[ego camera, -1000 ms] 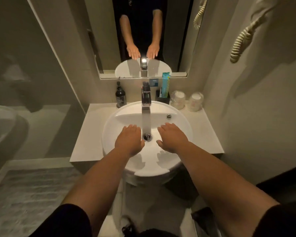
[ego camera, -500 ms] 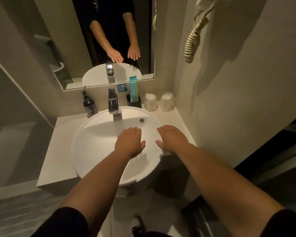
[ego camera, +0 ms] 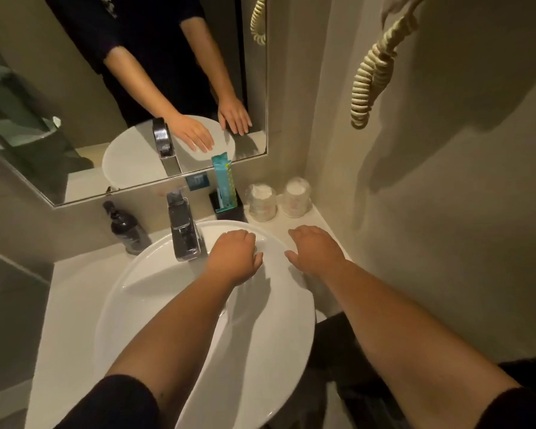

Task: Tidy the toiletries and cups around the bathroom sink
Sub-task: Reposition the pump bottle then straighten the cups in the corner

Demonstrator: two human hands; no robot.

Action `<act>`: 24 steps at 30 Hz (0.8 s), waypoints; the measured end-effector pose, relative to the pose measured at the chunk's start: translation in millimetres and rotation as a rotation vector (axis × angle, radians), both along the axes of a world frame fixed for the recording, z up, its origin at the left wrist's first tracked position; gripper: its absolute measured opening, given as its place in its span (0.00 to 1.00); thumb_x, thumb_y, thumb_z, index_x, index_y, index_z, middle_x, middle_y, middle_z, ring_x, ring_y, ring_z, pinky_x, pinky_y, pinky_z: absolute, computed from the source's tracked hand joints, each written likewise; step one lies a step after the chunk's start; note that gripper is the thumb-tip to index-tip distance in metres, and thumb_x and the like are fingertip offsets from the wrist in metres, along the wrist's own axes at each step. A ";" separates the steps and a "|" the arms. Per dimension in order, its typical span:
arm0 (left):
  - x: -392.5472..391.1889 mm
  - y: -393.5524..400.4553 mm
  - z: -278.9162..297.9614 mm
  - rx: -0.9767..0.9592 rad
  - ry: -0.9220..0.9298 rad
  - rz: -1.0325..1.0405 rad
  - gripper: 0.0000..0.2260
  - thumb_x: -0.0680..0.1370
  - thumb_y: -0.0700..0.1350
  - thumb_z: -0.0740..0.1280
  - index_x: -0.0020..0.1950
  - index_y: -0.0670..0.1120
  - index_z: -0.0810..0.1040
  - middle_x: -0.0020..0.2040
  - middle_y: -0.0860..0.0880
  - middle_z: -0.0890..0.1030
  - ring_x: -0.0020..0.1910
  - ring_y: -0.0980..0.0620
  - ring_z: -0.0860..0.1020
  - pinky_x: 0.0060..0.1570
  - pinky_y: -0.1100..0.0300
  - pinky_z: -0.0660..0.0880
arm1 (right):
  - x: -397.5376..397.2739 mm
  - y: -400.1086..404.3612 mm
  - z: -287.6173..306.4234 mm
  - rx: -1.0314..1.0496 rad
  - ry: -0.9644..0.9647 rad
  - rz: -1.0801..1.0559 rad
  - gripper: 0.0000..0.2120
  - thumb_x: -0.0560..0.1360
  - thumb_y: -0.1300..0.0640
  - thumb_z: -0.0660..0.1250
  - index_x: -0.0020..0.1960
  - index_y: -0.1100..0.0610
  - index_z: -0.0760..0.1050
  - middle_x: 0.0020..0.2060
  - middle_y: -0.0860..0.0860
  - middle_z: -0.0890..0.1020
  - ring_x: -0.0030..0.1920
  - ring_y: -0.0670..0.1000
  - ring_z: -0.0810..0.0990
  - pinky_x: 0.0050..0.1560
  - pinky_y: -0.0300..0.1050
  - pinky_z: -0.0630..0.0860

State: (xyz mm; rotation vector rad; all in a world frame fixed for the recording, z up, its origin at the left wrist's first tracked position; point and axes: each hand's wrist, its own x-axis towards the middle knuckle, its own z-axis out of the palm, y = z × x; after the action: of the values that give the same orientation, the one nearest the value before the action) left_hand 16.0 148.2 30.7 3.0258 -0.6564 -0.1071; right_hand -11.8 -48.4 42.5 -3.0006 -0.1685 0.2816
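White countertop (ego camera: 75, 292) under wall mirror (ego camera: 75, 88)

Bare counter strip (ego camera: 304, 226) before cups (ego camera: 262, 201), faucet (ego camera: 183, 230) leftward.

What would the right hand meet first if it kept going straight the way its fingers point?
Probably the right-hand wrapped cup in the back corner; the right hand points that way over bare counter. Depth is uncertain.

Walls: plain beige, dimly lit; shadowed on the right
Mirror (ego camera: 75, 97): frameless, above the counter
Cord (ego camera: 375, 66): coiled, cream, hanging on the right wall
Counter (ego camera: 72, 292): white
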 end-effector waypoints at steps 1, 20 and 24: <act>7.8 -1.1 -3.0 -0.002 0.007 -0.008 0.16 0.77 0.56 0.58 0.54 0.45 0.74 0.51 0.46 0.77 0.51 0.45 0.74 0.52 0.52 0.69 | 8.4 0.0 -2.8 -0.005 0.009 -0.003 0.26 0.78 0.44 0.59 0.70 0.56 0.66 0.66 0.54 0.74 0.66 0.56 0.71 0.69 0.50 0.64; 85.4 -4.7 -75.0 -0.075 -0.038 -0.193 0.27 0.78 0.59 0.53 0.65 0.41 0.75 0.63 0.43 0.77 0.67 0.41 0.72 0.70 0.46 0.62 | 185.6 11.1 -12.7 -0.035 -0.077 0.249 0.26 0.77 0.47 0.62 0.72 0.55 0.64 0.69 0.55 0.71 0.68 0.58 0.69 0.69 0.50 0.61; 89.5 -2.7 -85.0 -0.086 -0.113 -0.225 0.25 0.78 0.58 0.56 0.62 0.40 0.77 0.60 0.42 0.80 0.63 0.40 0.75 0.67 0.44 0.66 | 207.6 19.7 -22.4 -0.093 -0.032 0.271 0.31 0.76 0.46 0.64 0.75 0.55 0.59 0.69 0.56 0.68 0.66 0.60 0.70 0.67 0.54 0.66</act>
State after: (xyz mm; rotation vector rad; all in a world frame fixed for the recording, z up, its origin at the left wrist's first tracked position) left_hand 105.6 145.5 -54.4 2.8820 -0.9833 0.0834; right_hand 195.8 -28.7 20.0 -3.0717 -0.5838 0.2741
